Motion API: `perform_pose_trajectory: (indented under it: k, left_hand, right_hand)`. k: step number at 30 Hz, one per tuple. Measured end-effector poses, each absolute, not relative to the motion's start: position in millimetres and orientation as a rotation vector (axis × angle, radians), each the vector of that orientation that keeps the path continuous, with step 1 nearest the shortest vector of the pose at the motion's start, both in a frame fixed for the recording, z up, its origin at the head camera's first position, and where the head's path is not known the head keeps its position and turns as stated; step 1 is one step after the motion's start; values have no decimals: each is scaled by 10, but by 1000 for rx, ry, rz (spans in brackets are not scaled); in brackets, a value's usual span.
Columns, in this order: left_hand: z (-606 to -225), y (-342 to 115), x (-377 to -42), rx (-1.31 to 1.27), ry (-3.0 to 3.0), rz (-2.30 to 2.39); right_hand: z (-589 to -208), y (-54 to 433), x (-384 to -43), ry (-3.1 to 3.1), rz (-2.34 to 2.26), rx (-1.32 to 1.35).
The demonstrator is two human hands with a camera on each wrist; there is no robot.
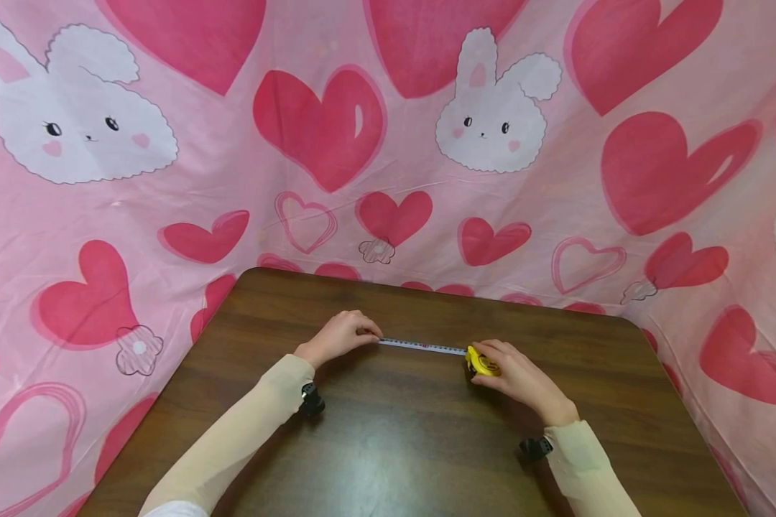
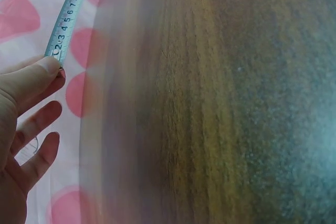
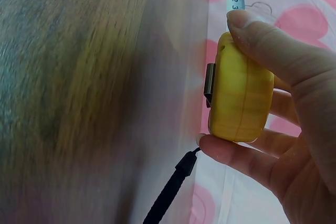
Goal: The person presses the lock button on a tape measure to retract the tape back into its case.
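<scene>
A yellow tape measure is gripped by my right hand above the right half of the table. Its white blade runs out to the left, and my left hand pinches the free end between thumb and index finger. In the left wrist view the blade shows black numbers rising from the pinched end, the other fingers spread loosely. The right wrist view shows the case with a metal clip on its side and a black strap hanging. The right thumb lies at the blade's mouth.
Both hands are over a dark brown wooden table with rounded far corners. A pink cloth printed with hearts and rabbits hangs behind and along both sides. Each wrist carries a black camera, one on the left wrist, one on the right.
</scene>
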State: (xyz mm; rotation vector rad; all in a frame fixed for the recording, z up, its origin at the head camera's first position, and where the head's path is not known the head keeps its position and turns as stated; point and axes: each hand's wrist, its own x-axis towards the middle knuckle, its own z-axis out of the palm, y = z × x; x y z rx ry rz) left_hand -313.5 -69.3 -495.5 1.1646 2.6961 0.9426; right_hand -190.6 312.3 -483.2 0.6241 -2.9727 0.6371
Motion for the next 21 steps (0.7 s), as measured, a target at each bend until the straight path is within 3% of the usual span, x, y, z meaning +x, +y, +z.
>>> perform_pose_trajectory:
  k: [21]
  left_hand:
    - [-4959,-600,-3134,1172,2655,935]
  right_hand:
    - [-4851,3014,-1966,-2987,682,648]
